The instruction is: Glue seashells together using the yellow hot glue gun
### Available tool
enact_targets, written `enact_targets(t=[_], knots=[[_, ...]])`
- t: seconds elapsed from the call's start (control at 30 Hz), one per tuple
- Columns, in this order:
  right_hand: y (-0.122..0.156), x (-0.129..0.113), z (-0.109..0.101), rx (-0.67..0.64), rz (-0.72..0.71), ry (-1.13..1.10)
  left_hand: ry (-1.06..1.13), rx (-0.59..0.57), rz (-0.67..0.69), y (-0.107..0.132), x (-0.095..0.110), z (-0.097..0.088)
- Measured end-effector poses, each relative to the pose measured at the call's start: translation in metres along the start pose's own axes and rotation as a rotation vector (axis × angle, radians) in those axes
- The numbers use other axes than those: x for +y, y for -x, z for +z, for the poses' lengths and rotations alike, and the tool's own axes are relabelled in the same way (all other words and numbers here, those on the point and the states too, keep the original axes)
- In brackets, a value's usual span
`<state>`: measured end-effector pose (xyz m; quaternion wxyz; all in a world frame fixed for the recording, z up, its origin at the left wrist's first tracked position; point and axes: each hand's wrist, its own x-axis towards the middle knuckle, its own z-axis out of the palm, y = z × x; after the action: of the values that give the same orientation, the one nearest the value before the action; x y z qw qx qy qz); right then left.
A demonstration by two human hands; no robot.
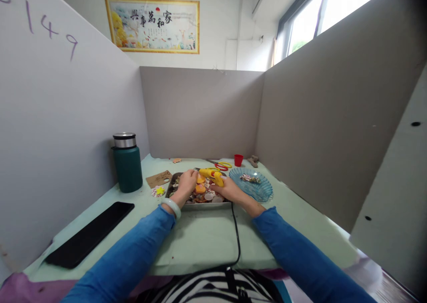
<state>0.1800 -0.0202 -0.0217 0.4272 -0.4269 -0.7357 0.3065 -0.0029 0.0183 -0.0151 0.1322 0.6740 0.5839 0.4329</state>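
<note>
My right hand (pixel 228 189) is wrapped round a yellow hot glue gun (pixel 212 175), its nozzle pointing left. From below that hand a black cord (pixel 237 232) runs down toward the table's front edge. Close to the nozzle, my left hand (pixel 188 181) is closed with its fingertips pinched; what they hold is too small to make out. Both hands are over a metal tray (pixel 200 206) filled with small shells, stones and orange pieces (pixel 200 188). A light bangle circles my left wrist.
Left of the tray are a brown card (pixel 156 179), a round decorated piece with a yellow flower (pixel 159 191), a green bottle (pixel 127 165) and a black phone-like slab (pixel 91 234). To the right stand a blue plate (pixel 263 191) and red cup (pixel 238 160). Scissors (pixel 223 165) lie behind.
</note>
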Motion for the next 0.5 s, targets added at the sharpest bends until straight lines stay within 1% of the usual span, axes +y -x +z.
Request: enact_targets(t=[0.17,0.37,0.5], knots=[[-0.0005,0.0005,0.0006,-0.003,0.013,-0.024,0.066,-0.032,-0.009,-0.0016,-0.0043,0.0044],[0.0005,-0.0019,0.001,-0.006,0.016,-0.019,0.056,-0.037,-0.034,-0.002,-0.0026,0.0037],[0.0006,-0.0018,0.0015,-0.009,0.022,-0.026,0.031,-0.017,-0.037,-0.0011,-0.0009,0.0022]])
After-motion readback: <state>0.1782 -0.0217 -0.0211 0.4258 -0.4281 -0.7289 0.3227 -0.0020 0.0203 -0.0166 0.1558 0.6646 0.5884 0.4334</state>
